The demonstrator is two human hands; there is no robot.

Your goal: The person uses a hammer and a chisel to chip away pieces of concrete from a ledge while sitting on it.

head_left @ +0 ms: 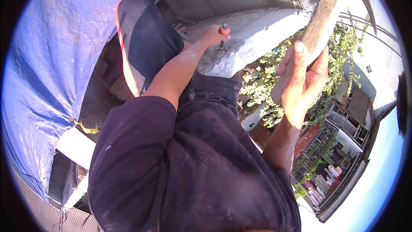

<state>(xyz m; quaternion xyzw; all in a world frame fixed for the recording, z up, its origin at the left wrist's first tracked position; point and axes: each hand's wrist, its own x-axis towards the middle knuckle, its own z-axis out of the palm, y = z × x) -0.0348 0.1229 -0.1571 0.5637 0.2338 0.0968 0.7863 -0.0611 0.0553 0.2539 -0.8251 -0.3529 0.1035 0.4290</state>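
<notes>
My left hand (212, 35) is closed around a chisel (224, 30) with a red-orange grip and a dark round top. The chisel stands nearly upright, its lower end against the rough surface of a concrete ledge (253, 38). In my raised right hand (300, 81) is a claw hammer (321, 19), gripped by its worn wooden handle. Its dark metal head is at the upper right, partly cut off by the picture's edge, with a curved claw pointing down. The hammer is apart from the chisel.
A blue tarp (47, 60) hangs on the left, beside my bent knee (146, 34). Leafy green plants (270, 77) grow beyond the ledge, below my right hand. Farther down at the right are roofs and a yard with stacked things (319, 184).
</notes>
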